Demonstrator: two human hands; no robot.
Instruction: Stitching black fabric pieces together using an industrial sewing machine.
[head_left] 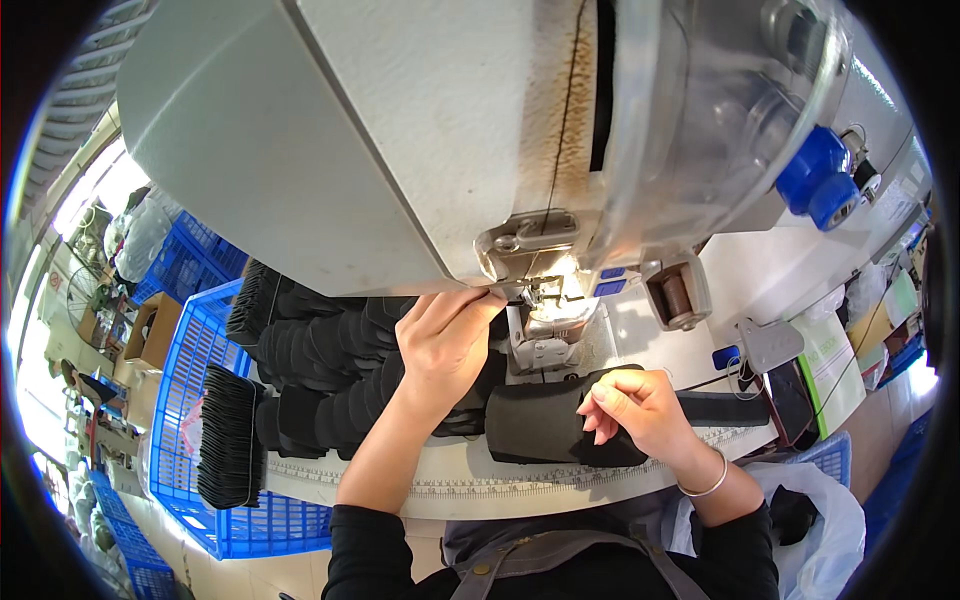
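Black fabric piece (545, 425) under right hand (640, 405), left hand (445, 335) at needle

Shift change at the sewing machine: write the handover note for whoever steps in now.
Left hand: up at the needle area, fingertips pinched there; what they pinch is too small to tell.
Right hand: resting on the black piece at the table edge, fingers curled over it.
Stacks of black pieces lie left of the machine, more in the blue crate.
Done: the piece lies in front of the needle.
Left: the piece is not under the needle yet.
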